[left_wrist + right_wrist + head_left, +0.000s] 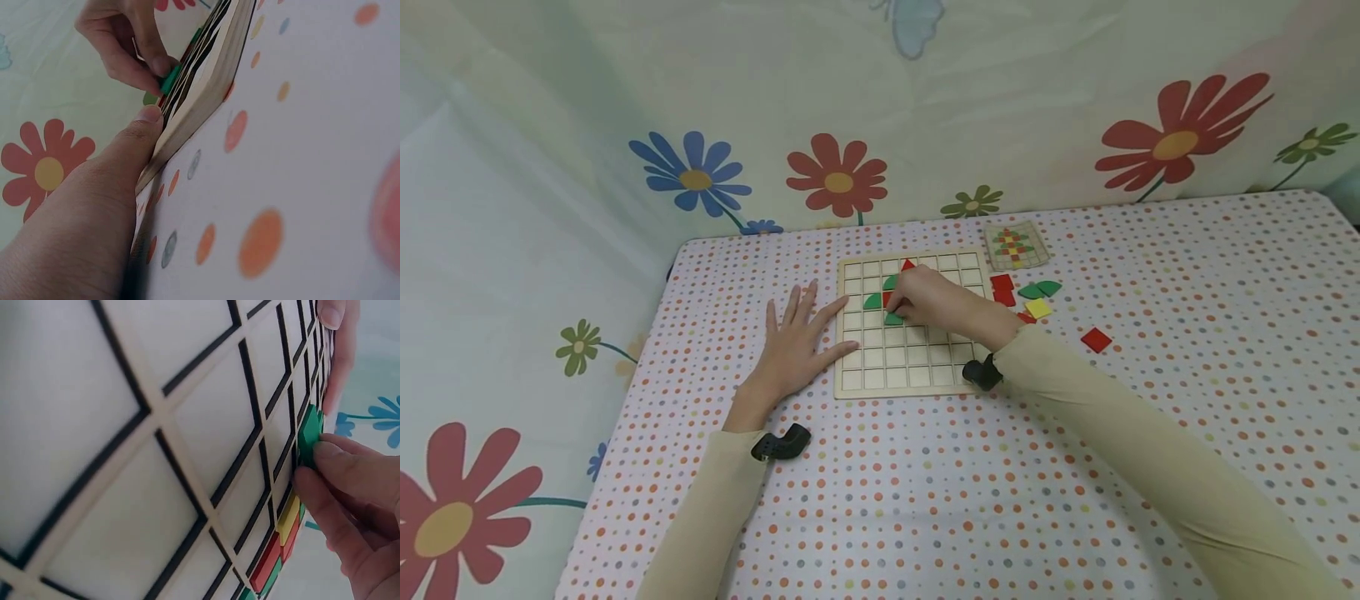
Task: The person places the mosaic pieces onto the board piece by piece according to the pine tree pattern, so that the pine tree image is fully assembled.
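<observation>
A wooden grid board [880,394] lies on the dotted tablecloth. My right hand [928,296] pinches a green quarter-round tile [308,434] between thumb and fingers over the board's left-centre cells. Around it, a green tile [872,301], a red tile [887,298] and a red triangle tile [908,264] sit in the grid. The right wrist view shows a yellow tile [289,519] beside red and green ones. Fingers spread, my left hand [793,346] rests at the board's left edge, its thumb [150,114] touching the rim. My right hand covers part of the pattern.
A pattern card [1017,245] lies beyond the board's upper right corner. Loose tiles lie right of the board: red ones [1002,290], green quarter-rounds [1040,289], a yellow square [1038,308] and a red square [1096,339]. A flowered cloth hangs behind the table.
</observation>
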`<state>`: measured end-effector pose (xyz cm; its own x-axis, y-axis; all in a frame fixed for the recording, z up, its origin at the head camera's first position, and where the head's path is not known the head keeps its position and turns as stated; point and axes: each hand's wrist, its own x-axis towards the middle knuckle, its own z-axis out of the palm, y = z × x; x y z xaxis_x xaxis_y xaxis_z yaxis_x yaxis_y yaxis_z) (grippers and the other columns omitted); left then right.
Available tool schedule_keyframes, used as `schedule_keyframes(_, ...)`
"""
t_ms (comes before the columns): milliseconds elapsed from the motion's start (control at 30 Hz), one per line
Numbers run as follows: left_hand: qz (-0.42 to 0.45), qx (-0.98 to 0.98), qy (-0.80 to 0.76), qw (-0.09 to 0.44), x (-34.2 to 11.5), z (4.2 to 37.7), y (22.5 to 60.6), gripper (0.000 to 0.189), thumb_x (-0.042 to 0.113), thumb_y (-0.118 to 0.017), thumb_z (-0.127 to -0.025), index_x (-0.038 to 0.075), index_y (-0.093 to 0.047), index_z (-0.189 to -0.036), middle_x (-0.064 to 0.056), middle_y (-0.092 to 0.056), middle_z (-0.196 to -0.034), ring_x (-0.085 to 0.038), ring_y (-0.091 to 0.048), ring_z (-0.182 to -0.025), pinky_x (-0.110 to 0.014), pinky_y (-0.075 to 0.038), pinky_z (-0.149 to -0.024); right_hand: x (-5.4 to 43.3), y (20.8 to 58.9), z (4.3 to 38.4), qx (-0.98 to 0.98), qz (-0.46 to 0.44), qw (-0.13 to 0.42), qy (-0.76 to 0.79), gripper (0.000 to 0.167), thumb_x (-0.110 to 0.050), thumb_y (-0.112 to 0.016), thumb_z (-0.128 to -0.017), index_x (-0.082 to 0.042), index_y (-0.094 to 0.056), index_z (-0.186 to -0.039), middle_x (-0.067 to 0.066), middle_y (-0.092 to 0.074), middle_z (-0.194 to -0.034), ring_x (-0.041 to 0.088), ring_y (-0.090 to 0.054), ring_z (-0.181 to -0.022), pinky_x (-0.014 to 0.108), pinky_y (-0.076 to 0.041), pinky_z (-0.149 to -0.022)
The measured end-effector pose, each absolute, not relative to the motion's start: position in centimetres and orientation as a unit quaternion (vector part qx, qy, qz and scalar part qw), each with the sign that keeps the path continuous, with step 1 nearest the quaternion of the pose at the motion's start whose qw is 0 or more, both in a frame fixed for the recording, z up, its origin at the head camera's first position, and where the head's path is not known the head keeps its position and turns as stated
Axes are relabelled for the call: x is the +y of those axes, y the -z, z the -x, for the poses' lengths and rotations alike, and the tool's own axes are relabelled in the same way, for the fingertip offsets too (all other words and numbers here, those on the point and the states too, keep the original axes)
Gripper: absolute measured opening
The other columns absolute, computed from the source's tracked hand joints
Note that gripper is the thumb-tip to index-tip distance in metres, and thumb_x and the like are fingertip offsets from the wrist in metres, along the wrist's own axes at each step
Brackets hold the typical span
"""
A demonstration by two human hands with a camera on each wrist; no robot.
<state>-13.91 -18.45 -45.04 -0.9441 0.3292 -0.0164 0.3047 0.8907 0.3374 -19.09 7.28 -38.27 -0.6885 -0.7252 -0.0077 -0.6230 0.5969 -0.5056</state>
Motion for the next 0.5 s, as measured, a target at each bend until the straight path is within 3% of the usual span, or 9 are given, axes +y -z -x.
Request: schedule_keyframes(500,-0.163,0.972,-0.166,0.034,-18.39,13.97,45.26,0.079,0.065,-0.057,-0.099,0.035,-0.03,-0.166,-0.01,-0.002,-0.176,-0.032,0.008,-0.161,-0.063,0.015,-0.123,6.91,38.54,18.27,0.882,0.412,0.064,0.219,0.01,0.009,-0.076,-0.091,0.007,-0.081,-0.099,0.017,-0.073,-0.097,0.031,-0.07,-0.096,0.035,-0.061,-0.083)
